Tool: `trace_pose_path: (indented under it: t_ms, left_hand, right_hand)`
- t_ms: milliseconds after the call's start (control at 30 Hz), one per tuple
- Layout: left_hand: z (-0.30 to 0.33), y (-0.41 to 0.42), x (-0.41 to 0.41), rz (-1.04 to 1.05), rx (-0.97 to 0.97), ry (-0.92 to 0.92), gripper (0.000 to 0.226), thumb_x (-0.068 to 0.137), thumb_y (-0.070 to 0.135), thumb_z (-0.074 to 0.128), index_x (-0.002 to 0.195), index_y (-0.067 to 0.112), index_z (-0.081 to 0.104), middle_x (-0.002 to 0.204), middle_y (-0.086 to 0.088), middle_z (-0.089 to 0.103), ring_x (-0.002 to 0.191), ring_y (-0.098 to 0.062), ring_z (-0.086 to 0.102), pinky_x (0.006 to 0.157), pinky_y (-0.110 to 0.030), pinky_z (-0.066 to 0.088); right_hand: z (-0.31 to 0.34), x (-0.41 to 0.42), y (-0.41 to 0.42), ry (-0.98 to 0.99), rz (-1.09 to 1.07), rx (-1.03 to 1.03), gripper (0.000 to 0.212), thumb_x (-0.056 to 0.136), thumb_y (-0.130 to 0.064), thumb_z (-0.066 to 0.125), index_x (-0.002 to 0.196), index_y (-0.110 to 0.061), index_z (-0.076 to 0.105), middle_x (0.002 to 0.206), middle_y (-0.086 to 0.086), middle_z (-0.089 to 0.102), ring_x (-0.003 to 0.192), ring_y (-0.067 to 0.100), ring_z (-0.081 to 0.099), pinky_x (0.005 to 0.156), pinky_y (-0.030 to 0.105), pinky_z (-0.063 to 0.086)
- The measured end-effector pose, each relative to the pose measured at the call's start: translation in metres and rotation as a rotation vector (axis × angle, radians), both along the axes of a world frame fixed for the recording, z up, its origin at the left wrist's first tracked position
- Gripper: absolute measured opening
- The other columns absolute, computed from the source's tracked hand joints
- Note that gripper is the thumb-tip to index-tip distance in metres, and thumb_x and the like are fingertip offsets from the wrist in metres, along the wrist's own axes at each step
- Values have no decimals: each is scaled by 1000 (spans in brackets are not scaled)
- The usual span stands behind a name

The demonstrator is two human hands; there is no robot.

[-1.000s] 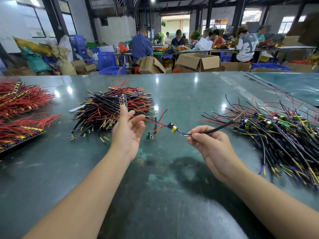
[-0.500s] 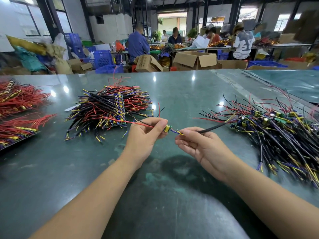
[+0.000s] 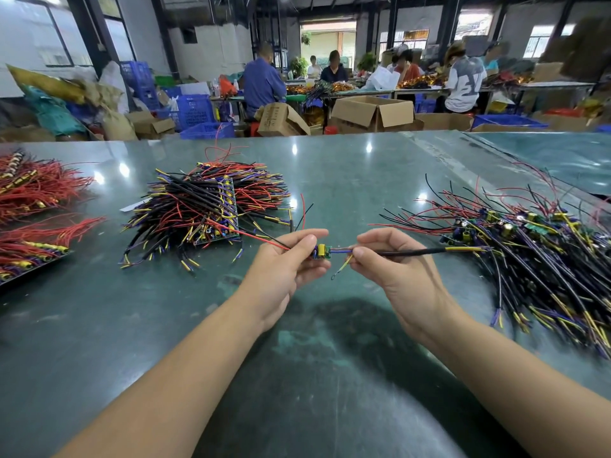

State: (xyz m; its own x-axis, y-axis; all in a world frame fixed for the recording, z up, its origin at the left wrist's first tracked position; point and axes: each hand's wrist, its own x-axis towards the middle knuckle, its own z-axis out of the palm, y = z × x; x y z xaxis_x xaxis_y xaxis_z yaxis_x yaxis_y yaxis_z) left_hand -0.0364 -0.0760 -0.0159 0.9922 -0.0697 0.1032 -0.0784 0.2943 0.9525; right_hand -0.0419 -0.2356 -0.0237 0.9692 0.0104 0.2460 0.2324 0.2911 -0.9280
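1. Green glossy tabletop [image 3: 297, 408] fills the near view. Two bare forearms reach in over it from the bottom edge.
2. Bare left hand [image 3: 281, 266]: thumb and fingers curled, pinching a small green circuit board with a yellow capacitor [image 3: 321, 252]. The board is held in the air above the table, between the two hands.
3. Bare right hand [image 3: 393, 269]: thumb and forefinger clamped on the end of a black sleeved cable [image 3: 413, 251], just right of the board. Short blue and red leads bridge the gap to the board. The cable runs out rightward, and its yellow tip reaches the edge of the right pile.
4. Thin yellow lead with a ring end [image 3: 340, 267] hangs loose below, between the hands.
5. Long red wire [image 3: 261, 238] leaves the left-hand grip and runs back-left over the middle pile.
6. Middle pile of stacked boards with black, red and yellow-tipped wires [image 3: 198, 206] lies on the table, behind and left of the left hand.
7. Right pile, a loose tangle of boards with black and purple wires [image 3: 535, 259], lies just right of the right hand.
8. Red wire bundles [image 3: 36, 186] lie far left, well apart from the hands.
9. Open brown cardboard boxes [image 3: 373, 110] and blue plastic crates [image 3: 195, 110] stand past the far table edge.
10. People at long worktables [image 3: 463, 84] are farthest back and blurred.
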Motion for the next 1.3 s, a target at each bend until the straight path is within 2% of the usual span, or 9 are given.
trace_pose_path:
  t_ms: [100, 200, 300, 367, 500, 733, 900, 1100, 1300]
  left_hand:
    - [2, -2, -3, -59, 3, 85, 27, 99, 9, 42, 86, 10, 66, 68, -4, 65, 59, -12, 67, 56, -19, 55]
    - [3, -5, -5, -85, 21, 131, 27, 100, 17, 42, 83, 12, 62, 72, -12, 70, 64, -20, 71, 54, -20, 54]
    - [-1, -7, -6, -107, 99, 70, 13, 84, 27, 65, 81, 16, 59, 79, -13, 72, 68, -21, 71, 55, -19, 53]
    - [-3, -7, -7, -90, 132, 26, 16, 77, 16, 73, 82, 15, 57, 78, -13, 72, 66, -21, 71, 56, -19, 52]
    - [-4, -8, -6, -49, 164, 4, 21, 79, -2, 71, 80, 10, 54, 71, -12, 71, 58, -18, 68, 54, -19, 52]
    - [-5, -9, -7, -38, 168, 4, 20, 78, -7, 70, 82, 8, 57, 63, -3, 67, 56, -14, 67, 55, -17, 52]
    - [0, -4, -3, -21, 35, 9, 16, 85, -5, 61, 80, 9, 57, 63, -5, 67, 53, -9, 63, 53, -15, 50]
    - [5, 4, 1, 64, -30, -9, 17, 86, -7, 58, 80, 9, 57, 61, -4, 68, 52, -8, 63, 52, -13, 50]
    - [5, 7, 3, 119, -23, -15, 15, 86, -9, 58, 84, 6, 60, 61, -3, 68, 53, -7, 64, 53, -13, 51]
  right_hand:
    - [1, -1, -1, -20, -46, -38, 16, 84, 6, 63, 84, -10, 63, 71, 0, 69, 69, 9, 65, 71, 23, 55]
    - [2, -3, -1, 8, -93, -91, 13, 83, 0, 67, 85, -12, 64, 71, -2, 70, 69, 9, 67, 78, 38, 54]
    - [3, -4, -2, 27, -127, -129, 12, 82, -4, 70, 86, -14, 64, 72, -3, 72, 70, 10, 70, 80, 45, 52]
    - [3, -4, -1, 32, -137, -125, 12, 81, -2, 70, 85, -11, 64, 71, 0, 71, 70, 12, 70, 75, 41, 54]
    - [4, -6, 2, 33, -115, -48, 15, 80, 9, 66, 80, -4, 60, 72, 11, 64, 63, 12, 66, 62, 20, 54]
    - [5, -5, 3, 33, -139, -87, 16, 82, 11, 64, 79, -4, 57, 73, 16, 64, 62, 16, 66, 62, 21, 55]
    - [4, -7, 7, 78, -32, 77, 16, 84, 6, 63, 92, -7, 59, 76, 16, 71, 71, 18, 70, 69, 21, 55]
    - [10, -2, 0, 169, -64, 285, 11, 89, 1, 58, 79, -4, 60, 69, 7, 71, 67, 16, 70, 65, 19, 55]
    - [10, 1, -7, 158, -108, 393, 11, 92, -3, 55, 83, -3, 60, 67, 4, 71, 65, 12, 69, 64, 16, 54]
